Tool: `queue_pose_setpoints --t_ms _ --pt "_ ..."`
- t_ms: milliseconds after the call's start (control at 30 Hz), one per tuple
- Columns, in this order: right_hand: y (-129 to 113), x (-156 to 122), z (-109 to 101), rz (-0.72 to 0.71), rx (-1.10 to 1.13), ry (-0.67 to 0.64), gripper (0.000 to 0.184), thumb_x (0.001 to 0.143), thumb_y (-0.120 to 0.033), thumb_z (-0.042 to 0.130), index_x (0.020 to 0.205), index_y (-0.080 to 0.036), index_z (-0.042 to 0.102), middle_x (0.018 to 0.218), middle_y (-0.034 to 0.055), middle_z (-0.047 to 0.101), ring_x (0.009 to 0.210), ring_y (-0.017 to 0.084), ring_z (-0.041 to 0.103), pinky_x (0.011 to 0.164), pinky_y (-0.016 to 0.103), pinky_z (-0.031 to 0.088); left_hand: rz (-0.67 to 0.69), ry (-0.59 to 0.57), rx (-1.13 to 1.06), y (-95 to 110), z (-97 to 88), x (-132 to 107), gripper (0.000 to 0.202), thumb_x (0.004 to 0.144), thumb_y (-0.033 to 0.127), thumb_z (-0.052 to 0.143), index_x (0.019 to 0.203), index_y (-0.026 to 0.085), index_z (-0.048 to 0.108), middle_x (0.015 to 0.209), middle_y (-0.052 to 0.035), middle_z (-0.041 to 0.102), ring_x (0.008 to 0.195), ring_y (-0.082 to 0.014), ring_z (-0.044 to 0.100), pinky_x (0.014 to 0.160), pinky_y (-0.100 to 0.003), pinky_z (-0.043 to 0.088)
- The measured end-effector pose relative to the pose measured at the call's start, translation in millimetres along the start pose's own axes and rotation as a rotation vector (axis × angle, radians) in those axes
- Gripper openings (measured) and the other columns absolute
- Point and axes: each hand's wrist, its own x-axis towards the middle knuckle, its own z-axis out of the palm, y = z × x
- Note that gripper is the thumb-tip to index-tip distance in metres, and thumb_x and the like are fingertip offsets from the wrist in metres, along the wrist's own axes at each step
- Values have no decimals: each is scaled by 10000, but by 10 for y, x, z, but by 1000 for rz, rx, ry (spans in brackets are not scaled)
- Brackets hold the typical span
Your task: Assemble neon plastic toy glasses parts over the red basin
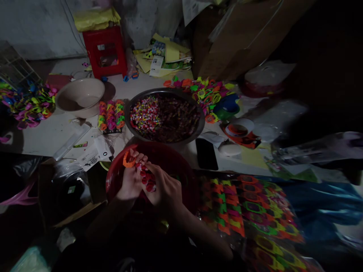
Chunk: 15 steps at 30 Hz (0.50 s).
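My left hand (pixel 131 183) is closed with an orange plastic toy watch (pixel 129 160) at its fingertips. Close against it, my right hand (pixel 166 186) curls around several small red-and-white pieces (pixel 148 180), which look like wrapped candies; some may also rest on the left palm. Both hands are over a red basin (pixel 113 170). Just beyond is a wide metal basin (pixel 202 122), holding colourful small pieces on its left side and darker ones on its right. Shadow hides part of the fingers.
A beige bowl (pixel 92 90) and rows of bright toy watches (pixel 111 115) stand at the left. A red stool (pixel 106 51) is behind. To the right lie a black phone (pixel 207 154), a loose watch pile (pixel 205 92) and bagged watches (pixel 255 206). A cardboard box (pixel 227 45) stands at the back.
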Motion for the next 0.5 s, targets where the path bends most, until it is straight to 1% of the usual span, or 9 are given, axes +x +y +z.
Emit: queue_pose_setpoints --t_ms 100,200,300,400,500 --pt "-5 26 -8 -13 -39 -2 462 750 -58 490 1204 -139 485 1031 125 704 874 225 701 690 272 558 4 0 -61 -31 4 15 232 912 278 496 691 208 490 646 32 357 595 -109 413 701 -235 436" --pt "-14 48 -19 -22 -48 -1 451 737 -47 487 1179 -134 492 979 115 710 848 225 700 680 270 554 -3 -33 -75 -32 42 6 323 925 301 474 626 199 407 635 36 324 588 -106 394 722 -245 438" --pt "-15 53 -21 -16 -27 -38 430 757 -69 489 1180 -151 497 960 98 711 822 221 698 668 274 549 22 -39 -56 -5 82 -1 340 922 323 476 623 196 377 615 43 279 562 -100 360 644 -227 414" --pt "5 52 -13 -4 10 -108 413 773 -88 490 1178 -163 513 878 70 709 726 210 683 621 278 538 66 -42 -37 31 99 0 315 908 309 499 638 192 387 595 50 245 527 -91 300 546 -199 351" --pt "39 63 -11 -19 46 -171 402 786 -99 491 1181 -157 535 846 70 701 720 212 667 642 289 539 97 -54 -10 47 95 1 288 879 288 538 646 191 398 585 50 250 520 -93 270 520 -193 323"
